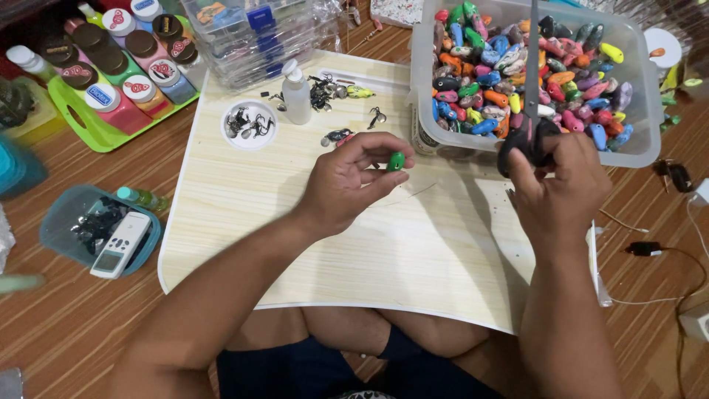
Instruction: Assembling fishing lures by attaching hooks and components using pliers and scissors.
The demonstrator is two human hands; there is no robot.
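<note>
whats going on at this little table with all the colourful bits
A person sits at a small light wooden table. Their left hand pinches a small green lure-shaped piece between thumb and fingers. Their right hand grips black-handled scissors, blades pointing up. Behind the scissors stands a clear plastic tub full of similar pieces in many colours. On the table are a small white bottle, a white dish of dark metal hooks, and a few loose hooks nearby.

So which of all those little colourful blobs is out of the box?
The small green oval piece, pinched in the left hand's fingertips above the pale wooden board; the others lie heaped in the clear plastic tub.
</note>
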